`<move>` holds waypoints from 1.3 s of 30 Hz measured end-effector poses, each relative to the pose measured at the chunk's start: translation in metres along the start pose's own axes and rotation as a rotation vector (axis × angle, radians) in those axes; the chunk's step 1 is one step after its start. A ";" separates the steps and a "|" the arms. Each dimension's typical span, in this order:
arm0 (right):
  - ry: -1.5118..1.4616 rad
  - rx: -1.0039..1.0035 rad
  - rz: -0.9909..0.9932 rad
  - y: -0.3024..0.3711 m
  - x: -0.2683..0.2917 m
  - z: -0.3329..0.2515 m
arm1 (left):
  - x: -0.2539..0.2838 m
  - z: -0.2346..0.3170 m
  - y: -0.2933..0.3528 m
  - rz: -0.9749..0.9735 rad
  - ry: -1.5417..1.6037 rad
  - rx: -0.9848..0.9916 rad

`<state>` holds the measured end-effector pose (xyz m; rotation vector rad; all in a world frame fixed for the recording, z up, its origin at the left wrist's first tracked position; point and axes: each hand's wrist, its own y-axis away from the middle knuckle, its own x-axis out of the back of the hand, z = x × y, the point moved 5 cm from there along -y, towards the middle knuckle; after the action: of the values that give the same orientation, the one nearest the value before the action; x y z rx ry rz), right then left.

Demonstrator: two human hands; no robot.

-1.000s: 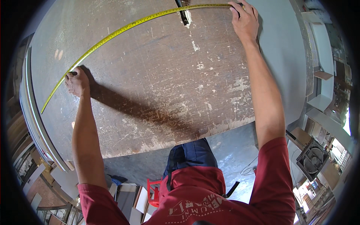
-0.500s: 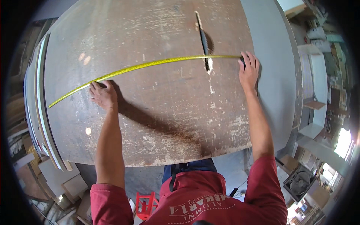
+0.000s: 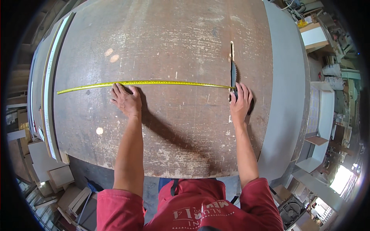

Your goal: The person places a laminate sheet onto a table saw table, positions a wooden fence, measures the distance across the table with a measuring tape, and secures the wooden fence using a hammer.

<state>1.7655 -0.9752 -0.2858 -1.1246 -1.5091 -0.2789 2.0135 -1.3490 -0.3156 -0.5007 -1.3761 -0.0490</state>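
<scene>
A yellow tape measure blade (image 3: 162,82) stretches across the worn brown tabletop (image 3: 185,127). Its left end lies close to a long light rail. My left hand (image 3: 128,102) rests with fingers spread on the table, fingertips touching the tape's near edge. My right hand (image 3: 241,102) is closed around the dark tape measure case, mostly hidden under the fingers, at the tape's right end. That hand sits beside the near end of a slot, where a circular saw blade (image 3: 234,72) stands up through the table. The blade's teeth look distinct.
The long light rail (image 3: 49,88) runs along the table's left side. A grey strip (image 3: 287,92) borders the brown top on the right. Boards (image 3: 61,176) lean at the lower left, and shelves and white panels (image 3: 314,36) stand beyond the right side.
My right hand has come left and nearer with the case, from beyond the slot to beside the saw blade. The tape lies straighter across. My left hand's fingers have spread.
</scene>
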 end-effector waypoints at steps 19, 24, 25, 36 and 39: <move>0.083 -0.050 0.038 0.001 -0.003 -0.003 | 0.001 0.004 -0.002 -0.052 0.033 0.023; 0.065 -0.008 0.041 0.001 -0.005 0.006 | -0.004 0.002 -0.001 -0.033 0.055 0.017; 0.073 -0.013 0.042 0.001 -0.001 0.013 | -0.005 0.002 0.000 -0.038 0.061 0.011; 0.174 -0.072 0.030 0.014 0.059 0.145 | -0.006 0.000 0.000 -0.074 0.033 0.041; 0.149 -0.025 0.011 0.007 0.038 0.120 | -0.007 -0.003 0.000 -0.076 0.025 0.037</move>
<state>1.7003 -0.8678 -0.2910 -1.1070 -1.3704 -0.3670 2.0144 -1.3520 -0.3229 -0.4152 -1.3688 -0.0915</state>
